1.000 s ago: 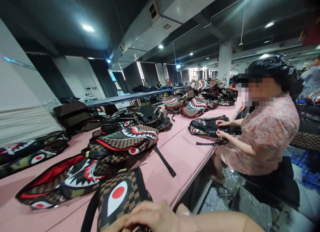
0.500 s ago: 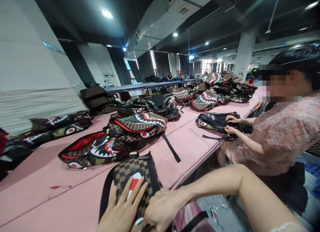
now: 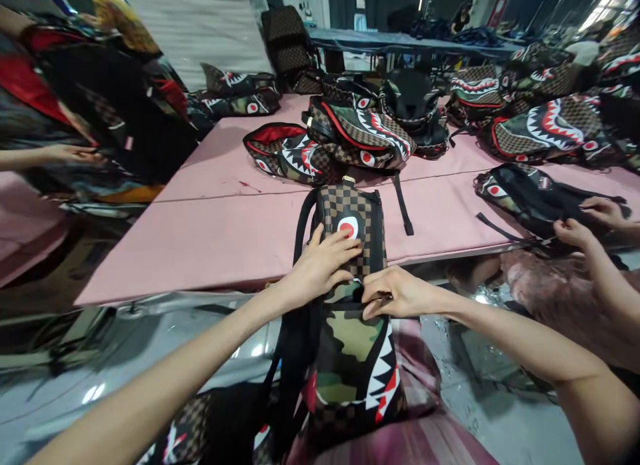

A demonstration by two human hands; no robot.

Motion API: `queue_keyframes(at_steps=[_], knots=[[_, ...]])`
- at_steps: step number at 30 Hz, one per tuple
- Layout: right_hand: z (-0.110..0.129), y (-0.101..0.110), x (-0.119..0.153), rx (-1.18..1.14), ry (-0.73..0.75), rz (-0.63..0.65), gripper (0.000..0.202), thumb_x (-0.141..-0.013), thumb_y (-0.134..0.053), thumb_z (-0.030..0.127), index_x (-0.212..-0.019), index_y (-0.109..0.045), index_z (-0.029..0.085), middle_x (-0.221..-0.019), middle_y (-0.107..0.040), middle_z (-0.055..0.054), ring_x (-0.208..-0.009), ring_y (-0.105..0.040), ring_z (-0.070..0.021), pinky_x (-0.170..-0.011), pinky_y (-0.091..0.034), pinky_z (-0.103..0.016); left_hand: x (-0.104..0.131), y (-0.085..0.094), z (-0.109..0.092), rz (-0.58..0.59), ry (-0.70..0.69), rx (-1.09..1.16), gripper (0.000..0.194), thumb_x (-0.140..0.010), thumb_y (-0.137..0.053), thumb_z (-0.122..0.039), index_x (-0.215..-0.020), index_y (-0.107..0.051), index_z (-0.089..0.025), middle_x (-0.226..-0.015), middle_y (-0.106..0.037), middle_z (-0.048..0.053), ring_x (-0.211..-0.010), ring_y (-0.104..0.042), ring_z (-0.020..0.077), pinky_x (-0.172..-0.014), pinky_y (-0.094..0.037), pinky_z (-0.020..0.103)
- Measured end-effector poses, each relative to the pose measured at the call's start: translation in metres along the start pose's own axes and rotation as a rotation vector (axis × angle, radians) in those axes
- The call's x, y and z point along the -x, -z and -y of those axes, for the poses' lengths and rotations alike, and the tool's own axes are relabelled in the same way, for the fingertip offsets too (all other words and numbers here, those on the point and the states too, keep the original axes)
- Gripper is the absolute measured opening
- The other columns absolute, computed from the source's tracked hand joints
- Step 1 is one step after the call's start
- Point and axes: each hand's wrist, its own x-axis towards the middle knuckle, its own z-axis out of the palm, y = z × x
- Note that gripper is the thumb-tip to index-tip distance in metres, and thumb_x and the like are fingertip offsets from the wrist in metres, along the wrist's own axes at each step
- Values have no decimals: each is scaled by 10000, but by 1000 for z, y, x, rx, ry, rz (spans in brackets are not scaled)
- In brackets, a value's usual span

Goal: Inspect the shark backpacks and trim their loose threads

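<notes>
A backpack (image 3: 345,358) with brown check, camouflage and a shark-mouth print lies partly on the pink table's edge and partly over my lap. My left hand (image 3: 320,265) rests flat on its checked part, fingers stretched beside the red-and-white eye patch. Close by on the right, my right hand (image 3: 395,291) has its fingers curled and pinching at the top edge of the camouflage panel. Whatever small part sits between those fingertips is hidden. Black straps hang down the backpack's left side.
Similar backpacks (image 3: 360,135) are heaped along the pink table (image 3: 215,231). At the right, a co-worker's hands (image 3: 575,231) work on a dark backpack (image 3: 530,191). Another person's hand (image 3: 75,153) holds a black-and-red bag at the left. More bags lie below, by my lap.
The view has swung left and down, showing more of the backpack and my lap. My left hand still lies on the checked part; my right hand stays at the backpack's right side.
</notes>
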Motion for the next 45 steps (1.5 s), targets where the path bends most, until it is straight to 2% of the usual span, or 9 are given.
queue_keyframes(at_steps=[4,8,12,15,21,26,33,36,45], knots=[[-4,0,6,44,-19,-6,216,-789,-629,338,-727,-620,131,-686,-543,7,-631,-530,-102,-553,-362,-199,27,17,-20,97,90,283,271,-864,-471,-346,-1043,-626,-214,-931,-669,30,-894,-586,167,-855,-430,327],[-3,4,11,173,22,31,234,-790,-624,376,-823,-626,144,-724,-564,3,-644,-524,-100,-555,-335,-204,48,8,-43,216,117,158,340,-704,-672,-402,-973,-625,-200,-903,-638,35,-876,-555,206,-739,-434,305],[6,8,27,465,-51,29,234,-819,-591,349,-984,-585,183,-850,-584,-19,-665,-508,-107,-531,-272,-220,63,-10,-60,-26,232,83,347,-699,-666,-207,-1030,-565,-200,-942,-630,24,-875,-544,192,-717,-437,295],[8,-4,37,635,-57,-14,101,-833,-514,195,-914,-573,181,-810,-551,-9,-585,-439,-94,-495,-210,-238,72,-26,-69,-203,260,43,211,-719,-616,-128,-915,-581,-197,-842,-634,15,-835,-537,188,-701,-409,305],[-7,-53,47,845,254,-223,233,-861,-407,104,-667,-510,181,-633,-447,16,-490,-273,-106,-486,-182,-255,93,-68,-78,-497,105,-13,207,-830,-447,-69,-831,-596,-212,-828,-660,6,-929,-531,183,-720,-338,324],[-16,-64,51,825,344,-253,214,-865,-425,103,-684,-510,178,-614,-434,25,-500,-287,-98,-502,-210,-245,103,-84,-75,-641,119,-34,168,-793,-545,-79,-779,-611,-232,-785,-624,7,-919,-537,182,-718,-351,320],[-7,-58,48,787,262,-57,216,-911,-377,135,-767,-533,176,-670,-453,21,-533,-311,-103,-509,-234,-251,111,-67,-68,-469,85,131,193,-842,-476,-90,-871,-628,-206,-843,-624,31,-926,-513,162,-733,-422,282],[-6,-58,47,756,255,-5,217,-922,-362,146,-797,-538,170,-699,-467,17,-540,-315,-105,-513,-240,-256,115,-63,-65,-468,53,142,204,-849,-464,-91,-908,-628,-198,-859,-633,35,-946,-509,167,-750,-436,291],[-7,-55,46,734,201,-20,258,-914,-303,142,-818,-542,168,-695,-457,6,-532,-326,-111,-504,-243,-266,133,-91,-67,-524,142,102,319,-821,-492,-89,-1082,-604,-234,-966,-609,67,-1114,-478,237,-872,-439,384]])
